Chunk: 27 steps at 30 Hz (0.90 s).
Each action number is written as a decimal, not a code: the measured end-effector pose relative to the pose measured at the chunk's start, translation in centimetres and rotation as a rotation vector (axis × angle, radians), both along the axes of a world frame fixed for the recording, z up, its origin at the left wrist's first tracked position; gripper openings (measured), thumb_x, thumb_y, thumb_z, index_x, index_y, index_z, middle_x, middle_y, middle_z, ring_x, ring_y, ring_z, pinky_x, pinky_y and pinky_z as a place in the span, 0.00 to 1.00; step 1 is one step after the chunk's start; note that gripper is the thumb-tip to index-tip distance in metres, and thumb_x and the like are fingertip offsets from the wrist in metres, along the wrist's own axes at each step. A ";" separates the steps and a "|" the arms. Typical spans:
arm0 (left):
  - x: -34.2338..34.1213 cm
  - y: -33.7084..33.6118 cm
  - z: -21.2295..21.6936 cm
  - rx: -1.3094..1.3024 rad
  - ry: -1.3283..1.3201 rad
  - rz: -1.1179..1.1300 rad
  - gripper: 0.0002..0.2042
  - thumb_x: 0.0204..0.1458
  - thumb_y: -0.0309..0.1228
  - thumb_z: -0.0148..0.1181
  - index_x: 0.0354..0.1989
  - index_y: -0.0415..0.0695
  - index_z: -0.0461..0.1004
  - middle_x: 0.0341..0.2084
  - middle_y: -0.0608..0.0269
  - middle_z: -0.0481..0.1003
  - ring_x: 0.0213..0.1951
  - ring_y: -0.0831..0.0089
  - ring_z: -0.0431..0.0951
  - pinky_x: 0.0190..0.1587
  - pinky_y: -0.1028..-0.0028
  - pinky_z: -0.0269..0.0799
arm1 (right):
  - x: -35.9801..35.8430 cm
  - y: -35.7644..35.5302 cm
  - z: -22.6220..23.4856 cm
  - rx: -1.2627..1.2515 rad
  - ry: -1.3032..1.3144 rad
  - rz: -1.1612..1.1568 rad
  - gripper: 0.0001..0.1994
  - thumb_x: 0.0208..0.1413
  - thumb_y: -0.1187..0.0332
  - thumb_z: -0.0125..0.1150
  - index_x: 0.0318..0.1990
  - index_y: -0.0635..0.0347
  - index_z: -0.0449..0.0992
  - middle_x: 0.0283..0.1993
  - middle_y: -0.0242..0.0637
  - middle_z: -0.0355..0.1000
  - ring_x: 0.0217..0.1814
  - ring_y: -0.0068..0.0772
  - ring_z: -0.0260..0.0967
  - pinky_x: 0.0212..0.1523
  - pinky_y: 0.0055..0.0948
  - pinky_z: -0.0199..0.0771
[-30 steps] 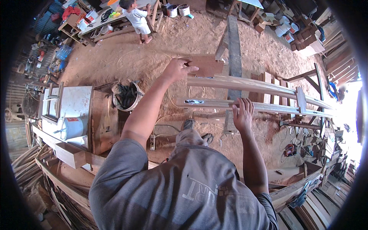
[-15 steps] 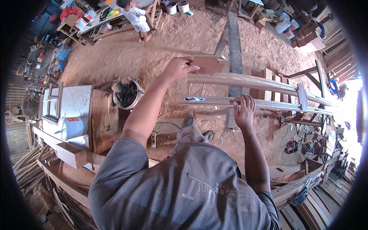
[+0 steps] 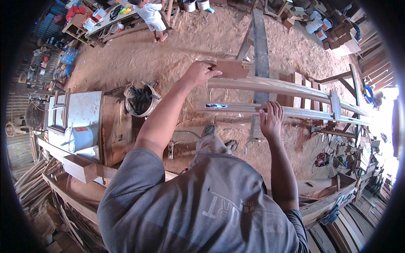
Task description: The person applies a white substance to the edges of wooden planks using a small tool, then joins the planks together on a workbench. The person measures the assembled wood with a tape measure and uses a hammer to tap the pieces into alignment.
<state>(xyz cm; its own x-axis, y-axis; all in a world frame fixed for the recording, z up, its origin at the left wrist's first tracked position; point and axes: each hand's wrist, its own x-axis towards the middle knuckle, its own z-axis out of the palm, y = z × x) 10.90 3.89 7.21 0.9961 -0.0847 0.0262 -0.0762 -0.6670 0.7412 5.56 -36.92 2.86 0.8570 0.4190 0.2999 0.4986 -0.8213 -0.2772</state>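
My left hand point(image 3: 200, 73) pinches the left end of a thin, flat brown board piece point(image 3: 231, 68), thumb on the near side. The piece stands along the far edge of a long wooden beam point(image 3: 270, 84); whether they touch I cannot tell. Closer to me, a second long rail point(image 3: 242, 108) runs roughly parallel, with a slot-like recess near its left end. My right hand point(image 3: 272, 118) grips this rail to the right of the recess, fingers bent over it and thumb on the near side. A short wooden crosspiece point(image 3: 335, 104) spans both lengths farther right.
A dark plank point(image 3: 261, 50) passes beneath the beams. To my left are a bucket of dark material point(image 3: 142, 101) and a cabinet point(image 3: 116, 130) with a white container point(image 3: 80, 139). A small person in white point(image 3: 152, 19) stands beyond, beside a cluttered bench. A power tool point(image 3: 321, 159) lies right.
The view has shifted slightly. Both hands keep their holds on the board piece and the rail. The small person's arm has changed position.
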 end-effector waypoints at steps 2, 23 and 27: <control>-0.1 -0.2 0.5 0.049 -0.023 -0.003 0.34 0.59 0.57 0.72 0.53 0.32 0.85 0.52 0.42 0.85 0.57 0.49 0.85 0.61 0.60 0.79 | 0.0 -0.1 -0.1 -0.010 0.005 -0.006 0.23 0.74 0.56 0.57 0.68 0.63 0.72 0.68 0.52 0.70 0.77 0.60 0.60 0.80 0.62 0.52; -0.2 -0.6 0.0 0.124 -0.019 -0.009 0.28 0.63 0.58 0.68 0.51 0.41 0.87 0.48 0.48 0.87 0.51 0.49 0.87 0.57 0.56 0.80 | 0.0 0.3 0.3 0.009 0.032 -0.023 0.22 0.74 0.57 0.59 0.68 0.60 0.74 0.68 0.54 0.71 0.77 0.63 0.60 0.78 0.60 0.55; -0.1 -1.0 0.4 0.165 -0.038 -0.025 0.29 0.63 0.58 0.68 0.52 0.40 0.86 0.48 0.48 0.87 0.51 0.49 0.87 0.58 0.55 0.81 | 2.9 2.2 1.9 0.034 0.235 -0.151 0.20 0.73 0.59 0.59 0.64 0.61 0.77 0.64 0.57 0.74 0.72 0.65 0.66 0.75 0.62 0.59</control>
